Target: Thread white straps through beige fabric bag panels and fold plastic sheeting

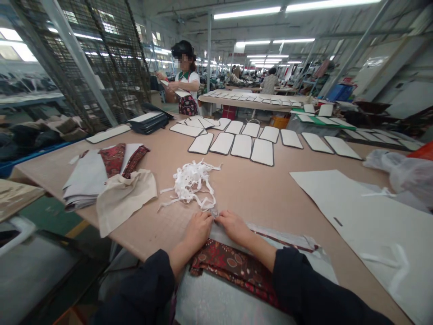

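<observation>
My left hand (200,229) and my right hand (234,226) meet at the front of the table, both closed with fingertips pinched. Between them a small greyish-white bit (214,211) shows, too blurred to name. Just beyond my fingers lies a tangled heap of white tape strips (194,180). Under my forearms is a folded dark red and brown patterned cloth (233,266). Pale grey fabric (209,293) lies beneath it and hangs toward me. My right forearm crosses over the patterned cloth.
To the left lie stacked grey cloths (86,178) and a cream cloth (130,198). White panels with dark edges (241,145) lie in rows across the table. A large white sheet (365,225) and clear plastic (389,164) are at right. A co-worker (187,81) stands beyond, holding a panel.
</observation>
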The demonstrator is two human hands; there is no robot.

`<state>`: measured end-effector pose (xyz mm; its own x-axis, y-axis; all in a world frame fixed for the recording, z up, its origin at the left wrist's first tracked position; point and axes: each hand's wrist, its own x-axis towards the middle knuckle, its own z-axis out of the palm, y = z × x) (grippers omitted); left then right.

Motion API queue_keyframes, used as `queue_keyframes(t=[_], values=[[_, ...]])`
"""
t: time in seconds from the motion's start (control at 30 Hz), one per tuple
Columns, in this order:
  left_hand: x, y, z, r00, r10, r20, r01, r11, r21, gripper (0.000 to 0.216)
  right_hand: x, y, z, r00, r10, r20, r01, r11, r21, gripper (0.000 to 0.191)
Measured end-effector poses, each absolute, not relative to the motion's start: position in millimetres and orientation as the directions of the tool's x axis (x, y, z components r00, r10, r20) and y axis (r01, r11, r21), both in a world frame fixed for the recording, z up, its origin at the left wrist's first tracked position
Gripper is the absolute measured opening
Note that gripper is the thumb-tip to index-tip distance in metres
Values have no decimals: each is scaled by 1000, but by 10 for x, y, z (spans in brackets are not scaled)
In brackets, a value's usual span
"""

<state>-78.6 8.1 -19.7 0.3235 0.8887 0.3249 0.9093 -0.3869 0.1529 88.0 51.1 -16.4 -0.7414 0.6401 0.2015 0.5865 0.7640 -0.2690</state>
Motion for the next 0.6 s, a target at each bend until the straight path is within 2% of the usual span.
queue_keyframes(t=[0.13, 0.27, 0.47, 0.6], values=[[-776, 80, -204, 318, 891, 323, 912, -381, 153, 21, 846, 515, -196, -702, 679, 214, 622, 731, -279, 23], [-780, 83, -232, 276, 899, 341, 910, -358, 210, 21, 863, 504, -141, -728, 675, 118, 609, 716, -341, 21], [-805, 69, -271, 123, 920, 373, 916, -250, 314, 23, 772, 700, -148, -544, 838, 27, 754, 503, -423, 9], [-790, 64, -235, 23, 936, 352, 900, -172, 400, 27, 742, 734, -156, -512, 859, 17, 733, 448, -513, 7]])
